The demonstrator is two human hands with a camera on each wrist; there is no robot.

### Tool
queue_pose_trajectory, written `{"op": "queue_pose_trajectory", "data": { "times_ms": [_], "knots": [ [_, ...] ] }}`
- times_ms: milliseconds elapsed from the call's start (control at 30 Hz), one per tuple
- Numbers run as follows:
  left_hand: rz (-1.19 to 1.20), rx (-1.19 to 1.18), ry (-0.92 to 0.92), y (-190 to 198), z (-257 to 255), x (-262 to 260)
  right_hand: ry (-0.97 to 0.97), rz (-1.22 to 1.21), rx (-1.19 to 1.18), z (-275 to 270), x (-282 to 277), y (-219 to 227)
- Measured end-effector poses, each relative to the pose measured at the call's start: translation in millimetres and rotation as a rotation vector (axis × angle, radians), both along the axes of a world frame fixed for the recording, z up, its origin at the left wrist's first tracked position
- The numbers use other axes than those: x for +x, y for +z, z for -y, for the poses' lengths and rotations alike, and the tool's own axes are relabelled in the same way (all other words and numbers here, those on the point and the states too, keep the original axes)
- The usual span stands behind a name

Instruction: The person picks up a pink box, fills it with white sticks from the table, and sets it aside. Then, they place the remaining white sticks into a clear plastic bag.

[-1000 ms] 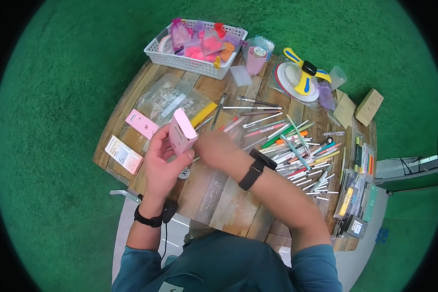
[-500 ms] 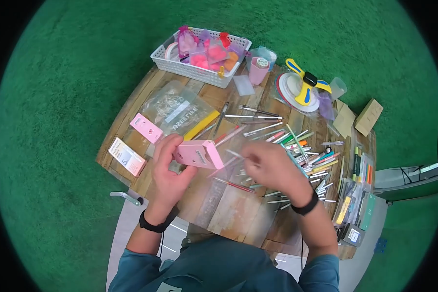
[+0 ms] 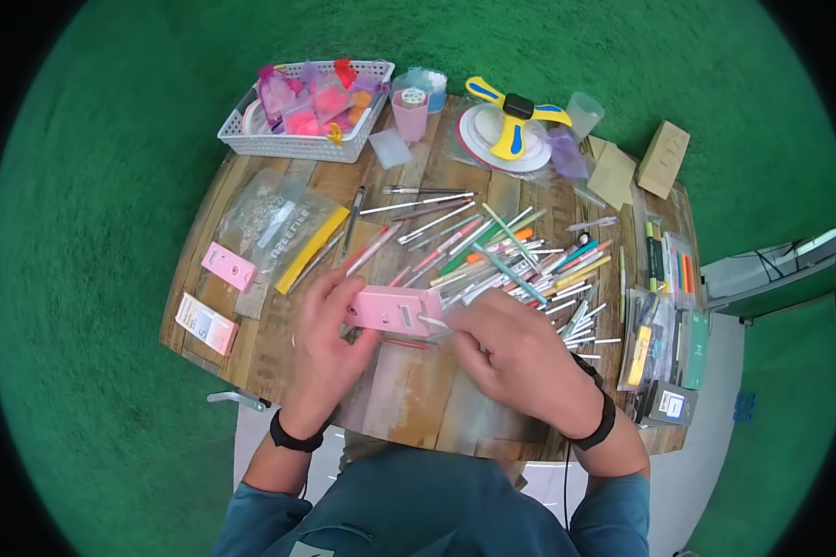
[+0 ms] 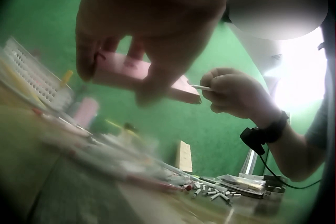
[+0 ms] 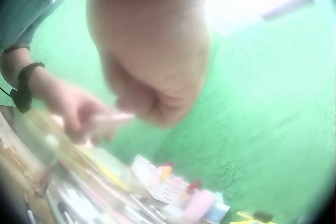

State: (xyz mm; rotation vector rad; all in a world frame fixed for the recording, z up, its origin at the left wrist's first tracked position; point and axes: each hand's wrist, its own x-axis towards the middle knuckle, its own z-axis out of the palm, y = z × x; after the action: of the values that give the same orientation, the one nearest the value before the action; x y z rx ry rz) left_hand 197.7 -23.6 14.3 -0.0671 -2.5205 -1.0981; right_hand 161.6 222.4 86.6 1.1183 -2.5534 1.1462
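My left hand (image 3: 330, 342) grips a slim pink box (image 3: 390, 308) over the table, its thumb below and its fingers along the top. The box lies lengthwise, one end toward the right hand. My right hand (image 3: 520, 357) pinches a thin white stick (image 4: 200, 87), whose tip meets that end of the box in the left wrist view. Its curled fingers hide most of the stick. Past the hands spreads a heap of pens and pencils (image 3: 520, 265). Another pink box (image 3: 228, 266) lies flat on the left, beside a white box with printing (image 3: 206, 324).
A white perforated basket (image 3: 293, 147) of small colourful bags stands at the back left, near a pink cup (image 3: 410, 121). A clear bag with yellow edge (image 3: 312, 251) lies left. A yellow-and-blue three-armed tool (image 3: 511, 116) rests on round discs. Packs of pens (image 3: 641, 348) line the right.
The box has swung from steeply tilted to lengthwise in my left hand. My right hand went from beside the box out over the pens, then returned with the white stick to its end.
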Motion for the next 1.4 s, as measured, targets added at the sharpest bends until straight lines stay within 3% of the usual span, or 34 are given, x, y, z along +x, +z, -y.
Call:
{"op": "queue_pose_trajectory", "data": {
  "times_ms": [133,200,500,733,800,867,1067,1133,1300,1400],
  "knots": [
    [0.014,-0.032,-0.050,-1,-8,1,0.056,0.026,0.005,3,-9,-16],
    [0.056,0.063,-0.161,-2,-11,1,0.006,0.070,-0.061,9,-6,-8],
    [0.314,0.432,-0.259,-12,-7,1,-0.031,0.229,-0.280,-8,-18,-16],
    [0.246,0.415,-0.310,-7,-9,-5,0.081,0.250,-0.219,16,-25,-23],
    [0.272,0.443,-0.295,-8,-4,-6,0.007,0.396,-0.283,13,-32,-21],
    [0.270,0.465,-0.270,-10,2,-4,-0.046,0.385,-0.275,19,-49,-16],
    [0.273,0.485,-0.227,-17,18,1,-0.046,0.029,0.082,44,-138,-46],
    [0.276,0.496,-0.207,-16,20,3,-0.037,-0.115,0.329,62,-165,-68],
    [0.282,0.433,-0.211,-6,24,3,-0.041,-0.004,0.376,100,-208,-116],
    [0.269,0.421,-0.176,-8,30,5,-0.089,0.089,0.302,101,-220,-112]
  ]
}}
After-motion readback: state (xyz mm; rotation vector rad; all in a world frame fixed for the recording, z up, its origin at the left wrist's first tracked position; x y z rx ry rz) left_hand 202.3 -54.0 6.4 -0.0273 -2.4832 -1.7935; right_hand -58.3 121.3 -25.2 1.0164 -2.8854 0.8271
